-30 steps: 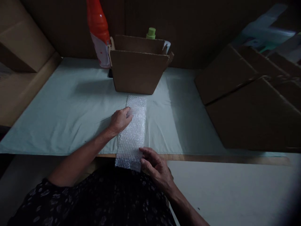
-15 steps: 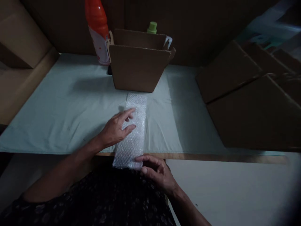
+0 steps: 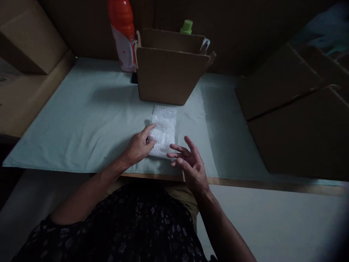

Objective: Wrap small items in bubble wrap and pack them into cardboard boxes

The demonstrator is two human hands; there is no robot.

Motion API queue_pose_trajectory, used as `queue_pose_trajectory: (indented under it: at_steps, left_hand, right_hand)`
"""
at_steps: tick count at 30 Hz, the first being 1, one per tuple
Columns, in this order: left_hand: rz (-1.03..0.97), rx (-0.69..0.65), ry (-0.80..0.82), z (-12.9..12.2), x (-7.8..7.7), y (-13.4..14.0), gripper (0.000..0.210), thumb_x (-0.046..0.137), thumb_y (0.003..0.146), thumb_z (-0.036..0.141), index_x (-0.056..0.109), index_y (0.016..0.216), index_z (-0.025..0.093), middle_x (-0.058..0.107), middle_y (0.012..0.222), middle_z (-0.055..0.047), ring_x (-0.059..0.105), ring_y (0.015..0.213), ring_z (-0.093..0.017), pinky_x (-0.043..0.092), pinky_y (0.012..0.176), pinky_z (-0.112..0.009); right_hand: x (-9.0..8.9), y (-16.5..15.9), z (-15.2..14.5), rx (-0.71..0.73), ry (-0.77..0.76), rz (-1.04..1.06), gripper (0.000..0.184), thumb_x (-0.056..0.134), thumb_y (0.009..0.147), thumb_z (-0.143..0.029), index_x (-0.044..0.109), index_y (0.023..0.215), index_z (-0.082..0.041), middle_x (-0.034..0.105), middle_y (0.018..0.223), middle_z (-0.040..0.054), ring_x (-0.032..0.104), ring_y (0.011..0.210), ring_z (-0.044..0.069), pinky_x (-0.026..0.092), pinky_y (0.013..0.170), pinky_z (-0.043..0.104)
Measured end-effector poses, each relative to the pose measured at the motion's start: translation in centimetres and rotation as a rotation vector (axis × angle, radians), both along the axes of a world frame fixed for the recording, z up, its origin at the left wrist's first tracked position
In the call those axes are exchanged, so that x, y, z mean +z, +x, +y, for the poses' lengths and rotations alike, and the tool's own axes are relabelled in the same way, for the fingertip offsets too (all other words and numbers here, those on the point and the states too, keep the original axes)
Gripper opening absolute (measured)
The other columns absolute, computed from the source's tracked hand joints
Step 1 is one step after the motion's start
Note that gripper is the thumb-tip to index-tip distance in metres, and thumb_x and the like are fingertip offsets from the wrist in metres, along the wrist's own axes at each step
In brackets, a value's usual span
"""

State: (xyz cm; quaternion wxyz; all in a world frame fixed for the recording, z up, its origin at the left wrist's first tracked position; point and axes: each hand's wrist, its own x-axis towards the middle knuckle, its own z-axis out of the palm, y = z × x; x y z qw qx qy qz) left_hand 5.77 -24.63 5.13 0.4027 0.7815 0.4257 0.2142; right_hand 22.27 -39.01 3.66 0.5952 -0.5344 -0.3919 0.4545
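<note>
A strip of clear bubble wrap (image 3: 164, 125) lies on the pale green cloth, its near part doubled over so that it ends short of the table edge. My left hand (image 3: 140, 145) rests at its left side, index finger and thumb apart and touching the wrap. Over the lower right corner of the wrap is my right hand (image 3: 191, 163), fingers spread and holding nothing; whether a fingertip touches the wrap I cannot tell.
Just beyond the wrap stands an open cardboard box (image 3: 166, 74). An orange bottle (image 3: 122, 36) is at its left, and a green cap (image 3: 187, 27) shows behind it. More cardboard boxes (image 3: 297, 131) stand at the right, another (image 3: 35, 40) at the left. Green cloth (image 3: 103, 109) covers the table.
The near end of the bubble wrap has been folded away from me onto the rest. My right hand has risen from the table edge, let go and spread its fingers. The view has shifted slightly.
</note>
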Motion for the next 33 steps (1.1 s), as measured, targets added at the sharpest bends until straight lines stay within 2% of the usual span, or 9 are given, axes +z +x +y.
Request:
queue_pose_trajectory:
  at_steps: [4,7,14,17,20,22,27,29,33]
  left_hand:
    - [0.09,-0.01,0.073,0.6,-1.0,0.2,0.062,0.06,0.081,0.018,0.053,0.143,0.018,0.069,0.088,-0.002,0.059,0.076,-0.016,0.048,0.079,-0.028]
    - [0.157,-0.03,0.119,0.5,-1.4,0.4,0.063,0.059,0.083,0.018,0.051,0.145,0.018,0.071,0.101,-0.007,0.064,0.083,-0.019,0.051,0.085,-0.032]
    - [-0.025,0.002,0.487,0.3,-1.6,-1.4,0.054,0.062,0.089,0.026,0.051,0.14,0.014,0.062,0.129,-0.015,0.063,0.11,-0.025,0.052,0.1,-0.041]
    - [-0.064,-0.166,0.632,-0.5,-0.8,-3.3,0.046,0.061,0.091,0.026,0.055,0.135,0.018,0.066,0.124,-0.012,0.06,0.117,-0.027,0.05,0.104,-0.045]
    - [-0.032,-0.34,0.633,-1.8,-0.5,-4.5,0.062,0.067,0.086,0.023,0.047,0.145,0.019,0.062,0.134,-0.012,0.052,0.13,-0.03,0.046,0.11,-0.048]
    - [-0.002,-0.364,0.596,-2.7,-0.8,-4.7,0.071,0.067,0.085,0.02,0.04,0.15,0.019,0.059,0.14,-0.013,0.05,0.134,-0.031,0.046,0.111,-0.049]
    - [-0.009,-0.268,0.407,-3.4,-2.1,-3.9,0.054,0.054,0.091,0.015,0.049,0.145,0.019,0.072,0.114,-0.01,0.066,0.104,-0.024,0.055,0.095,-0.044]
    - [-0.024,-0.203,0.303,-3.2,-2.2,-3.3,0.05,0.054,0.091,0.016,0.054,0.141,0.018,0.072,0.121,-0.011,0.067,0.107,-0.024,0.055,0.097,-0.043]
    - [-0.015,-0.095,0.122,-2.7,-1.6,-2.3,0.052,0.055,0.086,0.015,0.057,0.138,0.015,0.073,0.121,-0.01,0.069,0.104,-0.022,0.055,0.097,-0.037]
  right_hand:
    - [0.3,0.6,-0.9,0.052,0.089,-0.642,0.034,0.057,0.097,-0.023,0.062,0.13,-0.029,0.071,0.12,0.0073,0.067,0.108,0.023,0.055,0.091,0.042]
    - [0.0,0.7,0.0,0.169,0.171,-1.083,0.031,0.058,0.094,-0.019,0.066,0.124,-0.022,0.067,0.13,0.0117,0.06,0.118,0.028,0.051,0.096,0.047]
    - [-0.1,0.4,2.8,0.341,0.216,-1.599,0.018,0.054,0.098,-0.015,0.068,0.11,-0.014,0.071,0.113,0.0128,0.058,0.095,0.025,0.041,0.082,0.041]
    - [0.2,0.6,3.6,0.362,0.268,-1.652,0.016,0.054,0.098,-0.013,0.069,0.104,-0.014,0.072,0.102,0.0107,0.057,0.089,0.023,0.038,0.083,0.04]
    - [1.0,0.9,4.3,0.384,0.226,-1.59,0.016,0.053,0.097,-0.012,0.069,0.092,-0.016,0.072,0.091,0.0085,0.057,0.083,0.021,0.037,0.085,0.038]
    - [1.8,1.0,4.5,0.414,0.169,-1.489,0.016,0.055,0.095,-0.012,0.068,0.087,-0.016,0.072,0.085,0.0066,0.058,0.079,0.019,0.037,0.084,0.037]
    - [3.2,1.3,4.0,0.502,0.046,-1.182,0.018,0.054,0.095,-0.015,0.069,0.085,-0.018,0.072,0.078,0.002,0.064,0.073,0.015,0.042,0.08,0.032]
    - [3.1,1.4,3.4,0.381,0.083,-1.153,0.015,0.055,0.097,-0.019,0.07,0.094,-0.018,0.075,0.086,0.0034,0.066,0.076,0.017,0.044,0.077,0.032]
    - [2.3,1.2,1.7,0.001,0.361,-1.283,0.011,0.061,0.096,-0.02,0.067,0.105,-0.019,0.076,0.102,0.0075,0.067,0.089,0.02,0.044,0.079,0.035]
